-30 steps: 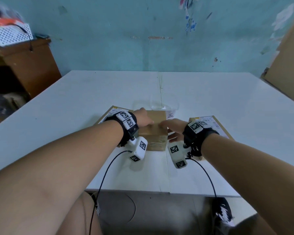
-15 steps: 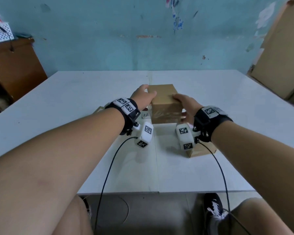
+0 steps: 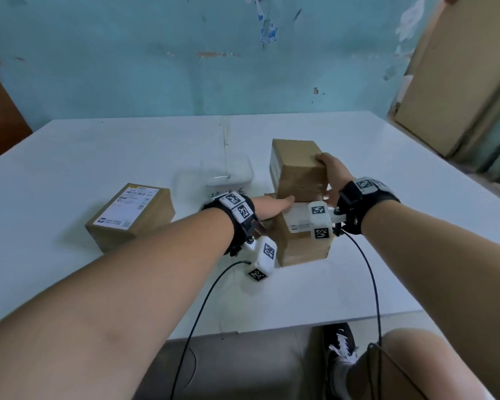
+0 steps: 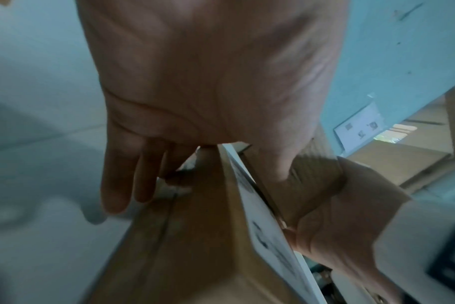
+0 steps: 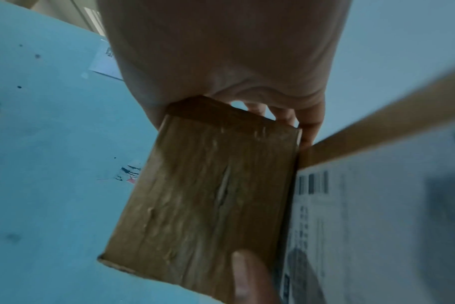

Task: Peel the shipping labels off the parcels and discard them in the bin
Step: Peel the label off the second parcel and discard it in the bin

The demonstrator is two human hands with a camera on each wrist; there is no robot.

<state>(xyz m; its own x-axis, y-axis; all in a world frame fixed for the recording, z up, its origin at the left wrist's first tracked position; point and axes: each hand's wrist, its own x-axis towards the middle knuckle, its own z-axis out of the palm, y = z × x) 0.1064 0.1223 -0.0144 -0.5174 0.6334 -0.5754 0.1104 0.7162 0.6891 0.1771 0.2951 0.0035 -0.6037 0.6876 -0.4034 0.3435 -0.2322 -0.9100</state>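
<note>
Head view: right hand [image 3: 331, 176] is gripping the raised box [image 3: 296, 171], fingers curled around it; left hand [image 3: 272, 207], fingers straight together, is touching the label [image 3: 298, 216] beneath that box. Likely next: lifting a label edge.

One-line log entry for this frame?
right hand: grips raised parcel | left hand: on lower parcel | labels: unpeeled

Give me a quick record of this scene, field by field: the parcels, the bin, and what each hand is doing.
held parcel: brown cardboard box, raised, above another parcel
lower parcel: brown cardboard box with white shipping label, on the white table
third parcel: labelled brown cardboard box, on the table to the left, untouched
bin: clear plastic container, behind the left hand
right hand: grips the held parcel
left hand: fingers straight, at the lower parcel's far end, under the held parcel
labels: lower and third parcels' not yet peeled
</note>
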